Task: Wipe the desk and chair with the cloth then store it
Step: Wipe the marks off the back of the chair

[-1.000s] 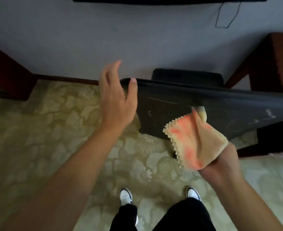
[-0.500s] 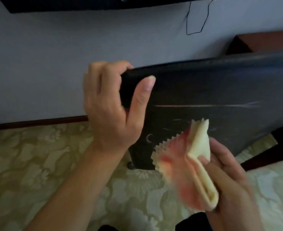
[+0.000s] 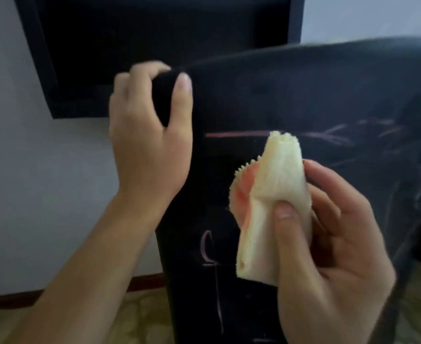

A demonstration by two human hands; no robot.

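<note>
Both hands are being kept at the black chair back: its upper left corner is being gripped by the left hand, fingers wrapped over the edge and thumb pressed on the front. A folded cream cloth with orange staining is being pinched between thumb and fingers of the right hand, just before the pale scribbles on the chair's surface.

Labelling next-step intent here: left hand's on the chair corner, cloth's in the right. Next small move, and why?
Probably press the cloth onto the chair back and wipe across the pinkish marks. The left hand grips the corner; the right hand holds the cloth beside them.
</note>
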